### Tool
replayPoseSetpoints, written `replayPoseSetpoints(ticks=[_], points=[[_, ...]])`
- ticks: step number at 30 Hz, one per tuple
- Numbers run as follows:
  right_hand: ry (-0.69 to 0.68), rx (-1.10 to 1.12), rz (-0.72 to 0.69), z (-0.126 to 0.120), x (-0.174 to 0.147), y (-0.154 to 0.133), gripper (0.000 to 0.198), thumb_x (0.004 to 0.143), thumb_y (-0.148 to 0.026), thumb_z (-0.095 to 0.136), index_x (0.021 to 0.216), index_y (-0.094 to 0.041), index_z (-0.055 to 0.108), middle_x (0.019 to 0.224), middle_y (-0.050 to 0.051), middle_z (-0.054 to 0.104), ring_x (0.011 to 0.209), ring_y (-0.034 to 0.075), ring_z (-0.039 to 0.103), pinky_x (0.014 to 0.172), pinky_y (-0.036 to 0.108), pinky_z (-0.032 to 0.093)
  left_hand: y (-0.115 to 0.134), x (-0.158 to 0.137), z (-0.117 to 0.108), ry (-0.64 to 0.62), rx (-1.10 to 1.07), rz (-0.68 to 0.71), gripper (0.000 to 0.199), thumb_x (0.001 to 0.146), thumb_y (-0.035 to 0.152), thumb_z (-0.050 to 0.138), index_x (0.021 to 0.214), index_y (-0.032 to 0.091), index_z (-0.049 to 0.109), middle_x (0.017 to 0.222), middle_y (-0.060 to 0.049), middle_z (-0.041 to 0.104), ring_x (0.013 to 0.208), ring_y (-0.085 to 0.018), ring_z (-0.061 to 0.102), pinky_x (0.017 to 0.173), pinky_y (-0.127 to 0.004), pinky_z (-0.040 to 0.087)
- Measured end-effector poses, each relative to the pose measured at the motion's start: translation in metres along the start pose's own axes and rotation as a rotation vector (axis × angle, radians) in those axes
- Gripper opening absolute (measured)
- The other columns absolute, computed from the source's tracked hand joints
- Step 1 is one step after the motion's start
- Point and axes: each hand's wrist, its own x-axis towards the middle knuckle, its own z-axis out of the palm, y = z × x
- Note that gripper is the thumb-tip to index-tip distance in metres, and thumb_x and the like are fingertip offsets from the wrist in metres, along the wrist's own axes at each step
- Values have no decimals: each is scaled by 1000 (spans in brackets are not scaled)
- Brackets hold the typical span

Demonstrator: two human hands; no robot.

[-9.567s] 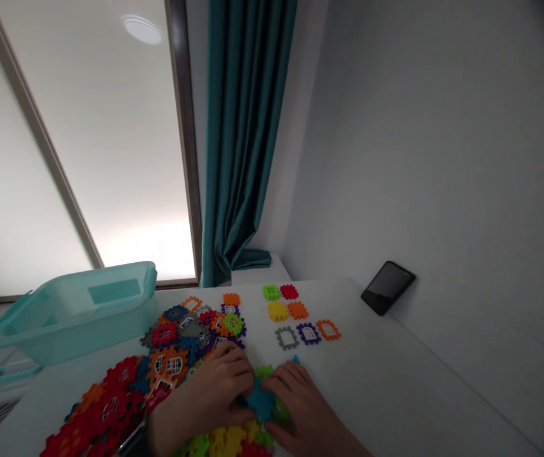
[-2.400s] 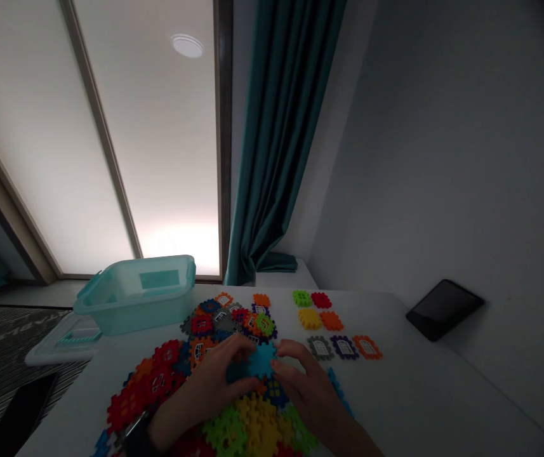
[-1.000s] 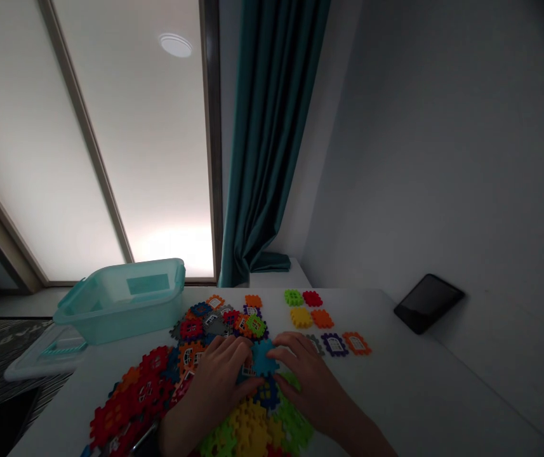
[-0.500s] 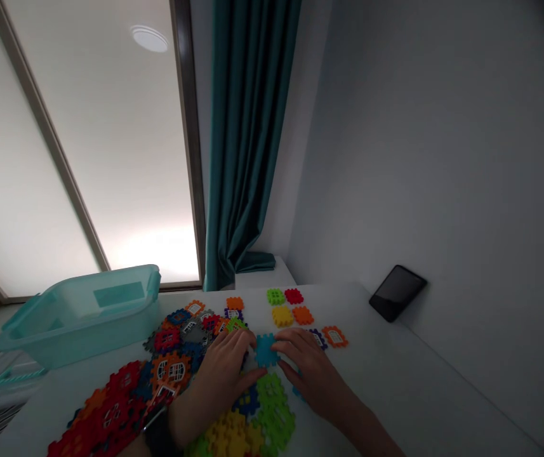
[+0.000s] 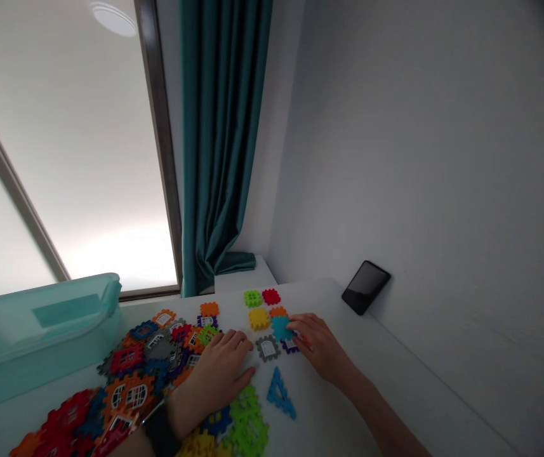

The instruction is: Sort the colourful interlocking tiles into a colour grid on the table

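A light blue square toy tile (image 5: 280, 328) with notched edges is pinched in the fingers of my right hand (image 5: 323, 348). It covers part of an orange tile (image 5: 278, 311) and is close to a purple tile (image 5: 291, 346). Beside these lie a yellow tile (image 5: 258, 319) and a grey window tile (image 5: 268, 348); a green tile (image 5: 253, 298) and a red tile (image 5: 271, 296) are farther back. My left hand (image 5: 219, 371), fingers apart and nothing held, rests at the right side of the mixed tile pile (image 5: 160, 349). A blue triangular frame (image 5: 280, 395) lies between my forearms.
On the left stands a translucent teal bin (image 5: 72, 330). Red tiles (image 5: 65, 422) and linked green tiles (image 5: 247, 422) are near the front of the white table (image 5: 329, 419). A black tablet-like device (image 5: 365, 287) leans at the wall, right of the teal curtain (image 5: 221, 158).
My hands have parted: the left let go of the light blue tile, and the right carried it rightward over the laid-out tiles. The grey tile and triangle are now uncovered. The view turned right.
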Motion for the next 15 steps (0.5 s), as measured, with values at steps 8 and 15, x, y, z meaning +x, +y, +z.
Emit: replayPoseSetpoints(ticks=[8,15], points=[[-54,-6,138,-6,7,57,22,96,-20,49,108,-21,68,124,10,71,119,25,62,110,51,43,4,5,-5,-79,57,9,13,93,26,65,106,22,66,116,-10,66,114,-32,61,98,-48,49],[-165,16,251,-9,23,90,24,88,-16,55,105,-21,71,118,8,73,110,25,65,103,43,48,3,9,-10,-155,42,5,12,92,23,63,103,22,67,115,-11,66,111,-32,63,86,-43,56]])
